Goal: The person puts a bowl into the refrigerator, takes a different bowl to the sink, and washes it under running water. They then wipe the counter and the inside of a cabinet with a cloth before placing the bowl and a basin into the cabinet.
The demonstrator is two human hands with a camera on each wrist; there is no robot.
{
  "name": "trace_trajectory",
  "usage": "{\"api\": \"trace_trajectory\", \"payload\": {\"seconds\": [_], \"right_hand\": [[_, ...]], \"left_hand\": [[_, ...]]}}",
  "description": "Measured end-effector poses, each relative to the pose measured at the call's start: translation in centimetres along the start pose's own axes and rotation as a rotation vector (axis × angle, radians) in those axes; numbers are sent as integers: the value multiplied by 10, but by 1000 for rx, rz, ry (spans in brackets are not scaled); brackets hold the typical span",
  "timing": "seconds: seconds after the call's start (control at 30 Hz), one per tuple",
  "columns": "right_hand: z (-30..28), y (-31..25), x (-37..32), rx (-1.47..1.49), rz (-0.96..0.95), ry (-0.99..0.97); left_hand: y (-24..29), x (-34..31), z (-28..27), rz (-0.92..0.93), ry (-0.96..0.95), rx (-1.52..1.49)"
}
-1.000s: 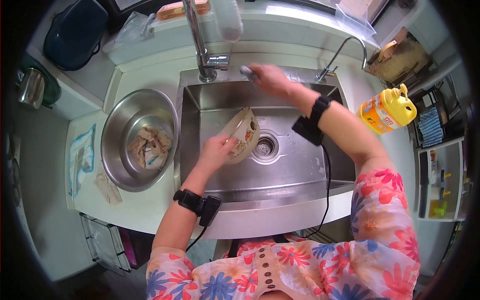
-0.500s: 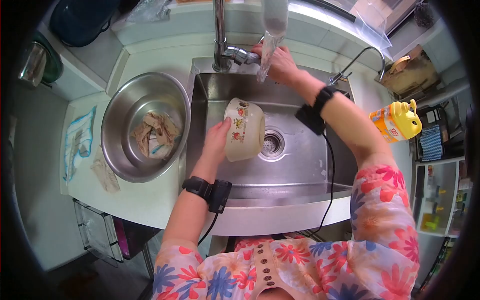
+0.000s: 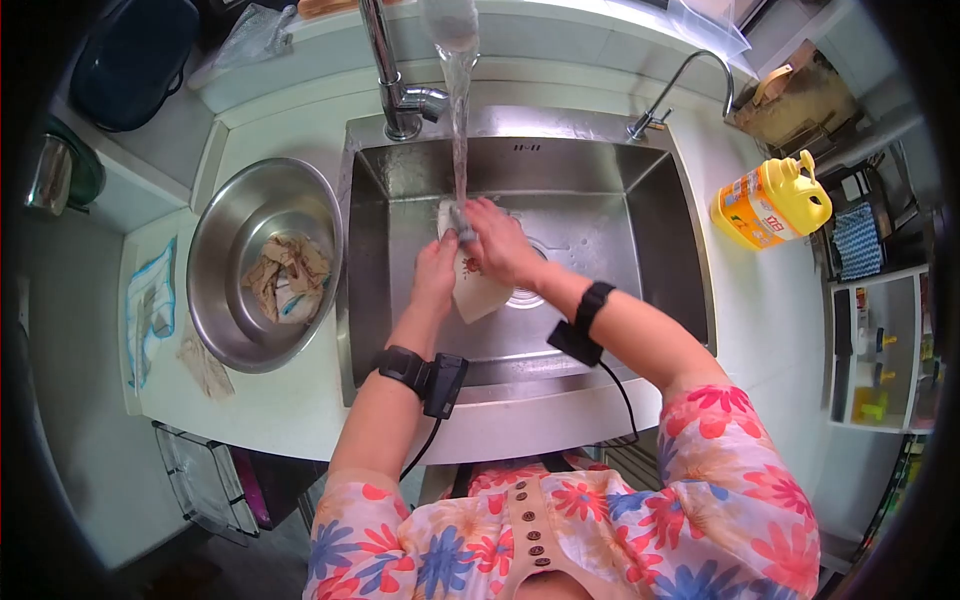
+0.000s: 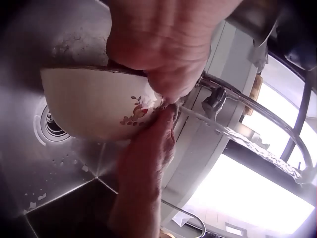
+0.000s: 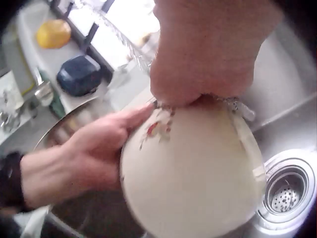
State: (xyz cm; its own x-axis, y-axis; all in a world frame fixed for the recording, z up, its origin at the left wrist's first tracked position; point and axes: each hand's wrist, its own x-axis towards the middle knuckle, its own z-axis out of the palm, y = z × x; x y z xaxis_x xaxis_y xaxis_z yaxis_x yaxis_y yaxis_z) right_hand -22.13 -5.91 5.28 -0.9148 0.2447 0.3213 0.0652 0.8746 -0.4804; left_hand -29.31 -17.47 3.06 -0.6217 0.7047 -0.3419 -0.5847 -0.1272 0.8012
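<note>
Over the sink [image 3: 600, 350] the left hand [image 3: 434, 272] grips the rim of a cream bowl [image 3: 480, 294] with a floral print, which is tilted on its side. Fingers of the right hand [image 3: 500, 245] pinch a grey, shiny scrubber [image 3: 461, 222] and press it on the bowl's outer wall. In the right wrist view the scrubber [image 5: 241, 108] shows beside the right hand [image 5: 203, 54], and the bowl [image 5: 193, 173] faces the camera with its outside. Water [image 3: 460, 120] runs from the tap onto the hands and bowl.
A steel basin [image 3: 215, 300] with crumpled cloths [image 3: 290, 280] stands left of the sink. Another cloth [image 3: 150, 310] lies at the counter's left edge. The tap [image 3: 392, 90] rises behind the sink. A yellow detergent bottle [image 3: 765, 205] and a thin faucet [image 3: 665, 100] are at the right.
The right hand has moved from the tap handle down to the bowl, with the scrubber. Water now falls onto the bowl, which the left hand has turned and tilted.
</note>
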Motion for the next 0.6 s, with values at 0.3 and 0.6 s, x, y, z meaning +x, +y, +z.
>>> {"api": "trace_trajectory", "payload": {"seconds": [0.3, 0.6], "right_hand": [[4, -5, -24, -187, -14, -13], [-23, 45, 5, 900, 835, -289]], "left_hand": [[-6, -6, -4, -47, -97, 34], [9, -18, 11, -110, -119, -149]]}}
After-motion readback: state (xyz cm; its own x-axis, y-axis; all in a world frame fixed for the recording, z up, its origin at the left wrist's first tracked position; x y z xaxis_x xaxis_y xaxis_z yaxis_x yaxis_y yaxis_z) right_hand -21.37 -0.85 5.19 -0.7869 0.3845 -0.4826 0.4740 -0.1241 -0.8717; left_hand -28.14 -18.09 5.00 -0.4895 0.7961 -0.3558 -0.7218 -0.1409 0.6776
